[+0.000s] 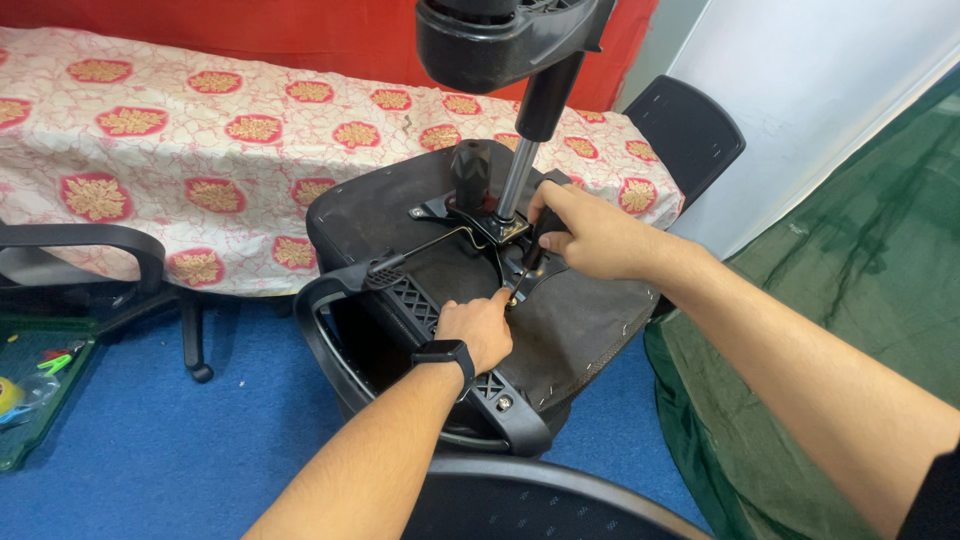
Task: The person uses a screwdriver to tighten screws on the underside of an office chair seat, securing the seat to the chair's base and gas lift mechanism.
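Note:
An office chair seat (590, 325) lies upside down before me, its dark underside facing up. A metal mounting plate (490, 225) with a chrome gas cylinder (515, 180) rises from its middle toward the black chair base (500, 40) at the top. My right hand (590, 235) grips a black-handled screwdriver (528, 265), tip angled down at a screw near the plate's edge. My left hand (480, 325), a black watch on its wrist, rests fingertips beside the screwdriver tip. A black armrest (420, 310) runs along the seat's near left side.
A bed with a white and red patterned sheet (200, 140) lies behind the seat. Another chair's armrest (90, 245) is at left, a green tray (30, 390) with small items at far left, a black backrest (685, 125) leans at back right, green cloth (850, 300) covers the right.

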